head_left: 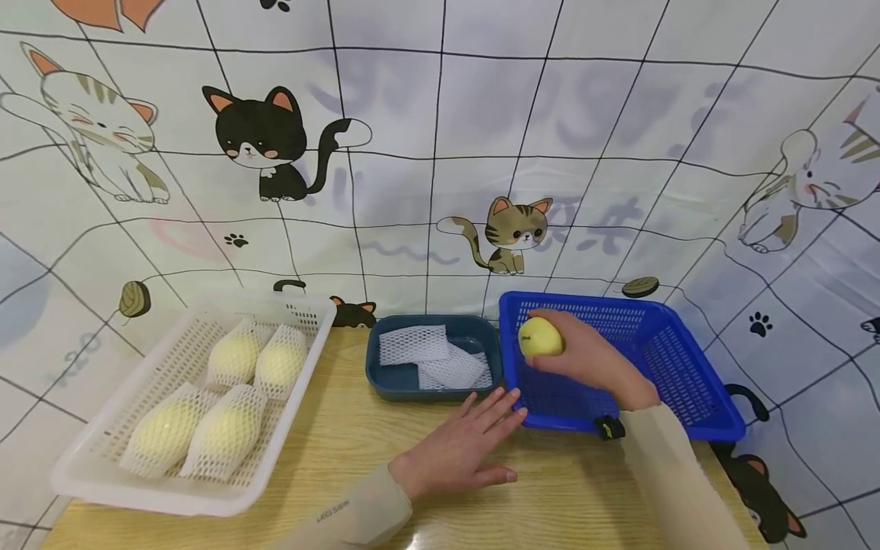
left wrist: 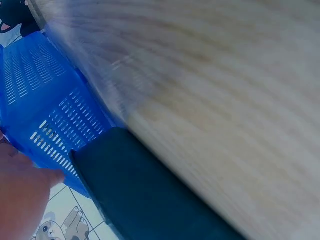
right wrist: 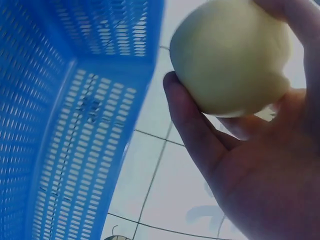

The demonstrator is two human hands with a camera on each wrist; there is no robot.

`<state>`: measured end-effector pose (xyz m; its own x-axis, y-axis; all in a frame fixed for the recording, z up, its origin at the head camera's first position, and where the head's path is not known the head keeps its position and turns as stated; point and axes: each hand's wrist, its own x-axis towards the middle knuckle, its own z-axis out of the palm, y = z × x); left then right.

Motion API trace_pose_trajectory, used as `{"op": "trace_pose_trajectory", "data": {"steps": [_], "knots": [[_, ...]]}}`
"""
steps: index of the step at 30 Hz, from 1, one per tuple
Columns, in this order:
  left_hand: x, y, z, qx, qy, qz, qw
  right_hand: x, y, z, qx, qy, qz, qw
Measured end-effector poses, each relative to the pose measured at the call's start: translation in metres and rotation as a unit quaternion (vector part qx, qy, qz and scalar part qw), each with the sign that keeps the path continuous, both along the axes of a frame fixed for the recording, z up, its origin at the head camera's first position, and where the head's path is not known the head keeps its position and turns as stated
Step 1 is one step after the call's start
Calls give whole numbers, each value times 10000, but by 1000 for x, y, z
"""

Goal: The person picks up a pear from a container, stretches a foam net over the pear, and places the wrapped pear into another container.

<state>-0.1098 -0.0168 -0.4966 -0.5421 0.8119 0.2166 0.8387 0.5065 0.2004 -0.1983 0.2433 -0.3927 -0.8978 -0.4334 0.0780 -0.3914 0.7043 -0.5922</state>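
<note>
1. We see the right hand (head_left: 591, 359) reaching over the near-left part of the blue perforated plastic basket (head_left: 687, 382), its forearm in a cream sleeve slanting in from the lower right.
2. Its fingers and thumb curl round a smooth pale yellow round fruit (head_left: 539, 337); the right wrist view shows the fruit (right wrist: 231, 55) cupped against the palm, with the basket wall (right wrist: 75, 125) beside it.
3. The fruit sits above the basket's left end, lifted off its floor, just behind the left rim.
4. The left hand (head_left: 467, 447) lies flat on the light wooden tabletop (head_left: 330, 458), palm down, fingers straight and slightly spread, holding nothing. Its fingertips point toward the near-left corner of the basket and end just beside it.
5. A small dark mark or sticker shows on the fruit's left face; we cannot read it. Small writing on the left sleeve is also too small to read.
6. The fruit is nearly round, so we cannot tell a long axis; the marked side faces left toward the dark blue rectangular plastic tray (head_left: 433, 382), which holds white foam net sleeves (head_left: 429, 355).
7. At left, a white perforated plastic basket (head_left: 96, 458) holds four yellow fruits wrapped in white foam netting (head_left: 227, 397).
</note>
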Motion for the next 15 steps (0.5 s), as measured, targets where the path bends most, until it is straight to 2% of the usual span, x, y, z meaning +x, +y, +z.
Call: {"op": "trace_pose_trajectory", "data": {"steps": [4, 6, 8, 10, 12, 15], "knots": [[2, -11, -5, 431, -5, 141, 9990, 15, -6, 4, -98, 188, -269, 9994], [3, -21, -3, 753, -81, 348, 9965, 25, -11, 6, -212, 216, -393, 9988], [5, -32, 0, 1195, -237, 611, 9907, 34, -16, 8, -362, 222, -488, 9979], [5, -44, 4, 1716, -399, 874, 9805, 43, -21, 9, -599, 152, -537, 9966], [5, -55, 8, 2234, -611, 1089, 9667, 52, -26, 9, -907, 45, -521, 9945], [5, -71, 12, 2774, -810, 1336, 9480, 62, -34, 7, -1322, -79, -372, 9905]]}}
